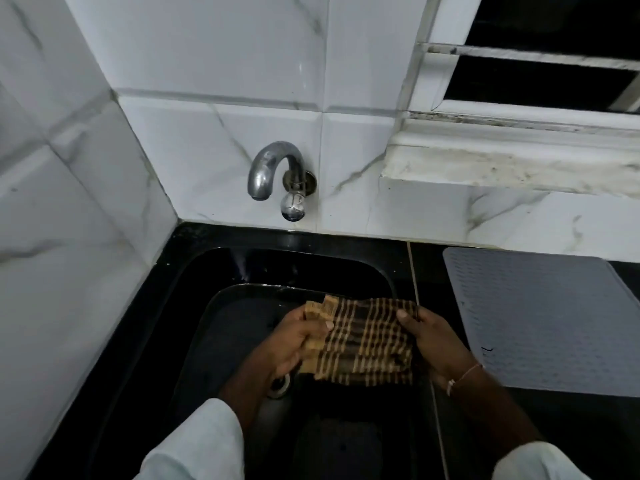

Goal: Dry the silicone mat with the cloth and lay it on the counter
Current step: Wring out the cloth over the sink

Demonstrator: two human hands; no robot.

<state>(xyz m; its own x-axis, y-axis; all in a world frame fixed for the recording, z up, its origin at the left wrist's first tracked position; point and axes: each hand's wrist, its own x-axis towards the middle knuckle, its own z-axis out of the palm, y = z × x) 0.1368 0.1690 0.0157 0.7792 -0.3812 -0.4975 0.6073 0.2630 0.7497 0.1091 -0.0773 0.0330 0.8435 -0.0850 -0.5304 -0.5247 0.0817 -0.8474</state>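
1. The grey silicone mat [540, 320] lies flat on the black counter [571, 420], to the right of the sink. Its back edge is close against the tiled wall [207, 133], and its right side runs out of view.
2. A small dark mark sits near the mat's front left corner.
3. The brown-and-tan checked cloth [370, 341] is held above the sink [294, 268], apart from the mat, and is bunched and stretched between both hands.
4. The left hand [294, 344] grips the cloth's left end, with the fingers curled round the gathered fabric.
5. The right hand [436, 341] holds the cloth's right end over the sink's right rim, with the thumb on top of the fabric.
6. A thin thread bracelet [464, 374] circles the right wrist; both forearms come out of white sleeves [194, 441].
7. The drain [278, 384] shows in the sink's floor just below the left hand.
8. A curved chrome tap [273, 171] projects from the wall above the sink's back edge.
9. A stained window sill [502, 168] sits above the mat.
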